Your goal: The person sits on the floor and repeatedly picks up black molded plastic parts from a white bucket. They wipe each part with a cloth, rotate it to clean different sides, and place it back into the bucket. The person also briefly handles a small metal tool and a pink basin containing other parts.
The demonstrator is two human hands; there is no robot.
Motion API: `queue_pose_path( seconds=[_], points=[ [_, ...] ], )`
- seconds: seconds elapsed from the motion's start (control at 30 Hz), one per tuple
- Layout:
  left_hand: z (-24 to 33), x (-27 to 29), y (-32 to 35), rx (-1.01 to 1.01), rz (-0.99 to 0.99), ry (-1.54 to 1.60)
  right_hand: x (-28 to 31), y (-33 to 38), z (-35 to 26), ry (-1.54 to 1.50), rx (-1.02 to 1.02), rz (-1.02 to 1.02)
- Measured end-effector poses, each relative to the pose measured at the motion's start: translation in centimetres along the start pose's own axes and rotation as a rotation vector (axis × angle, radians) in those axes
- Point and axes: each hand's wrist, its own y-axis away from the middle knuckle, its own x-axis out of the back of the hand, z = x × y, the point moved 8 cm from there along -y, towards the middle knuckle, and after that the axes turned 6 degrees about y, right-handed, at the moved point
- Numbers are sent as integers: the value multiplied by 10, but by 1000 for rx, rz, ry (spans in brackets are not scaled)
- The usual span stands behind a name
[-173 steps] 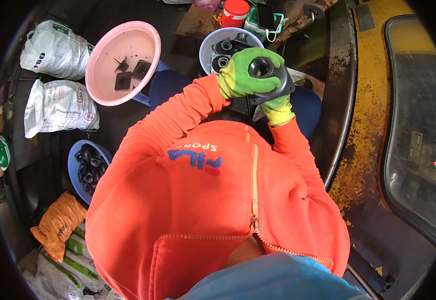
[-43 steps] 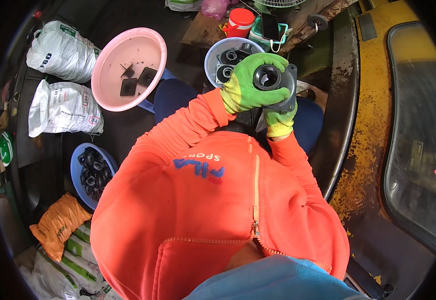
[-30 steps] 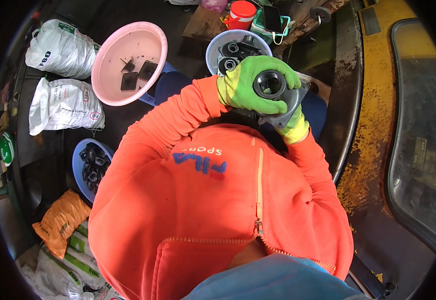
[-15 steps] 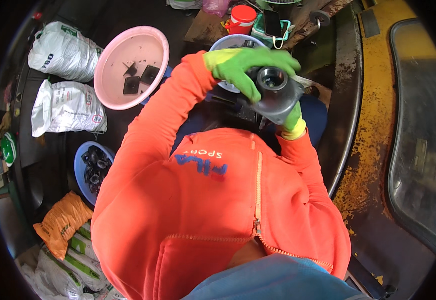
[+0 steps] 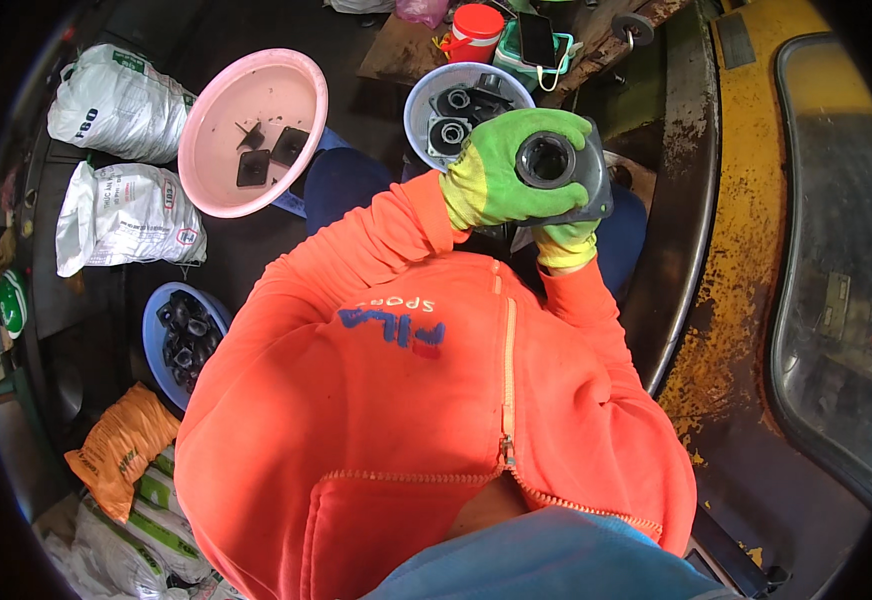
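Note:
Both my hands wear green gloves with yellow cuffs. They hold a black plastic part (image 5: 596, 183) with a flat, square-cornered base and a round hollow collar facing up. From the left, my left hand (image 5: 501, 165) wraps its fingers and thumb around the collar. My right hand (image 5: 568, 243) is beneath the part, its fingers mostly hidden by it. Just beyond my left hand stands a light blue basin (image 5: 414, 112) of similar black parts, some with round openings.
Left of my hands is a pink basin (image 5: 196, 120) with a few flat black pieces. A blue tub (image 5: 153, 345) of dark parts, white sacks (image 5: 121, 105) and an orange sack (image 5: 121, 450) lie farther left. A rusty yellow machine (image 5: 736, 320) borders the right; a red-lidded jug (image 5: 476, 38) stands far off.
My left hand has come down and closed around the collar; before, its fingers were spread beside it. The part now sits more upright, and the basin behind shows more.

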Motion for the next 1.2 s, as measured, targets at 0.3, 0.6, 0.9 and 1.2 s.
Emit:
queue_pose_path(
  seconds=[0.3,0.6,0.9,1.2],
  points=[
    [4,-3,3,37,-381,154,-12,7,-51,380,367,-478],
    [1,-21,8,152,-706,631,-37,54,43,-321,-581,-266],
    [-59,37,-8,326,238,1461,-40,37,51,-1548,-836,-220],
    [-76,23,9,488,213,1935,-25,53,71,-1407,-884,-57]
  ],
)
